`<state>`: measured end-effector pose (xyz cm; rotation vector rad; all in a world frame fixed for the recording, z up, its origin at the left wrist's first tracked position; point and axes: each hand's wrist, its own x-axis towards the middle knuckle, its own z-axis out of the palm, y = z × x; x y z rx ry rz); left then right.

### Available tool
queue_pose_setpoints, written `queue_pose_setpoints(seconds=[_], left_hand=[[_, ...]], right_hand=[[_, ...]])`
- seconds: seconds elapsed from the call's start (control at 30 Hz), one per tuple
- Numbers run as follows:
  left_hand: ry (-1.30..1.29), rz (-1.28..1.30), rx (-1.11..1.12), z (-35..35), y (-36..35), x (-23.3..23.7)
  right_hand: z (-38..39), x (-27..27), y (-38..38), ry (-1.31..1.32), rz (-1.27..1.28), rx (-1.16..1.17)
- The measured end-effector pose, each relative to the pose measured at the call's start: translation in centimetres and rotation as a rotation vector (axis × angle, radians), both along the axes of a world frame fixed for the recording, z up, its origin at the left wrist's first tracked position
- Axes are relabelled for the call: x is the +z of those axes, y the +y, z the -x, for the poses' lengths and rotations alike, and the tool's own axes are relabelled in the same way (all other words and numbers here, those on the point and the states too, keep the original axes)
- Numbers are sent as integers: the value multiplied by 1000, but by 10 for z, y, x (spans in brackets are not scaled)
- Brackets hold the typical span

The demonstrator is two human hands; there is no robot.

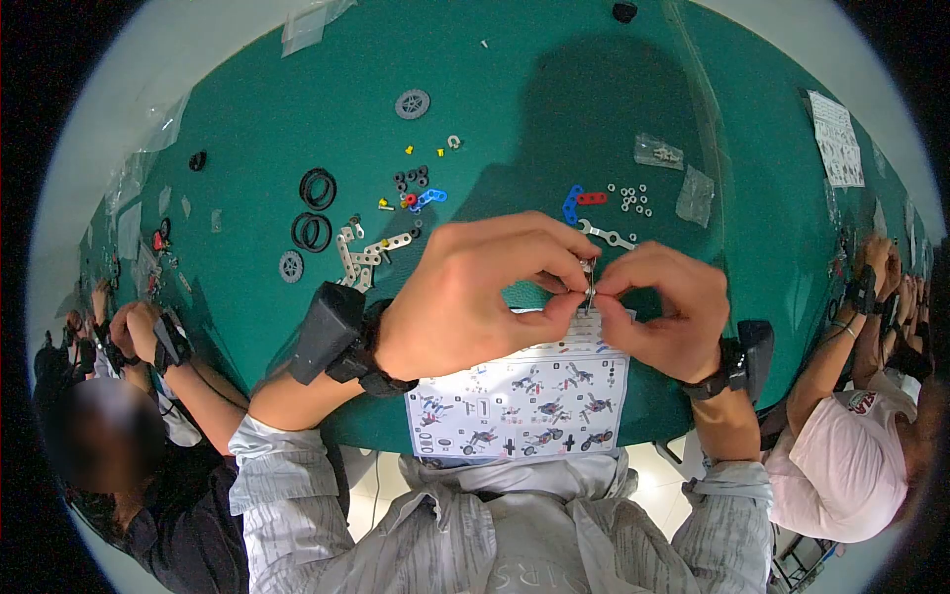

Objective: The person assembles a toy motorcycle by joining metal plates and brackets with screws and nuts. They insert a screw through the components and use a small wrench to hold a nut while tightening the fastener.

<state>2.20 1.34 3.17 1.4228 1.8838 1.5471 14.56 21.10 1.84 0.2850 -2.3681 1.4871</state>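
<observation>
In front of me, my left hand (pixel 485 287) pinches a small silvery metal piece (pixel 591 284) between thumb and fingers. On its right side, my right hand (pixel 671 309) closes thumb and fingertips on the same piece. Fingertips cover much of it, so its exact shape is hard to make out. Just beyond the hands lies a flat metal wrench (pixel 608 236). A printed instruction sheet (pixel 520 406) with coloured assembly pictures lies under and below the hands, at the table's near edge.
On the green table (pixel 475 59) lie black rubber tyres (pixel 318 188), grey wheels (pixel 413 104), perforated metal strips (pixel 361 255), a blue bracket (pixel 571 204), a red strip (pixel 592 198), several nuts (pixel 635 198) and plastic bags (pixel 696 196). Other people sit on both sides.
</observation>
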Motion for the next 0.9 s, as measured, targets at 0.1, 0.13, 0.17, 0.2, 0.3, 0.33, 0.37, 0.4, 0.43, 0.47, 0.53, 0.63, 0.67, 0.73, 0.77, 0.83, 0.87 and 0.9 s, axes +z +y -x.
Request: queue_pose_setpoints(seconds=[0.1, 0.13, 0.17, 0.2, 0.3, 0.33, 0.37, 0.4, 0.43, 0.47, 0.53, 0.63, 0.67, 0.73, 0.77, 0.83, 0.87, 0.9], left_hand=[[53, 7, 14, -3, 0, -1], [61, 12, 19, -4, -1, -2], [61, 19, 15, -3, -1, -3], [60, 24, 12, -3, 0, -3], [-42, 50, 6, -1, 1, -3], [-90, 61, 6, -1, 1, -3], [-146, 68, -3, 0, 1, -3], [-203, 75, -12, -1, 1, -5], [-259, 82, -21, -1, 1, -6], [-291, 90, -27, -2, 1, -7], [-358, 104, -42, -3, 1, -7], [-197, 103, -48, 0, 1, -6], [-176, 97, -47, 3, 0, -5], [-132, 85, -46, 12, 0, -1], [-221, 63, -10, 18, -1, -2], [-395, 12, 70, 33, -4, -3], [-525, 52, 92, 41, -6, 5], [-520, 48, 108, 46, -8, 8]], right_hand=[[-5, -4, -2, -463, 567, 24], [-3, 1, 3, -646, 769, 74], [-2, 4, 6, -829, 970, 125], [-2, 4, 5, -808, 938, 83], [-2, 7, 2, -525, 544, 16], [0, 8, 4, -281, 215, 31], [1, 8, 6, -33, -114, 45], [2, 6, 5, 71, -205, 54], [2, 4, 6, 97, -231, 64], [0, 2, 8, 121, -256, 73], [-1, 2, 9, 125, -260, 80], [-1, 2, 5, -31, -91, 56], [-3, -1, 4, -147, 36, 38], [-2, -3, 3, -304, 194, -17], [0, -2, 2, -342, 225, -54], [4, -1, -1, -323, 81, -86], [8, -1, -2, -259, -92, -84], [12, -4, -4, -195, -263, -84]])
